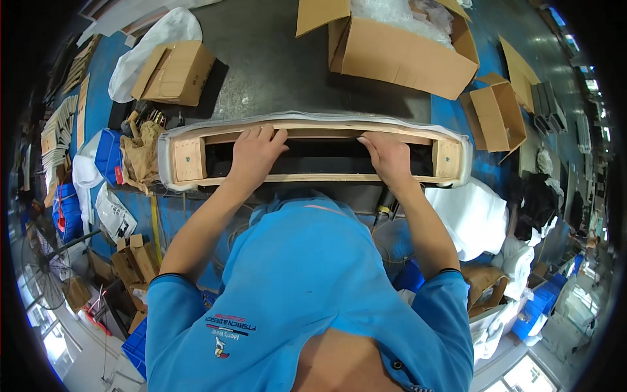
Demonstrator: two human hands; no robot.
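A long wooden frame, wrapped round the outside in pale padding, lies across the worktable in front of me. Black material shows in its hollow middle. My left hand reaches into the frame left of centre, its fingers curled at the far rail. Further right, my right hand is closed at the same rail, thumb and fingertips pressed together. The undersides of both grips are hidden, so any thin material held against the rail cannot be made out.
Beyond the frame stand a closed carton and a large open carton with clear plastic wrap. A smaller open box is at the right. Tools and a brown cloth lie by the frame's left end, white fabric by its right.
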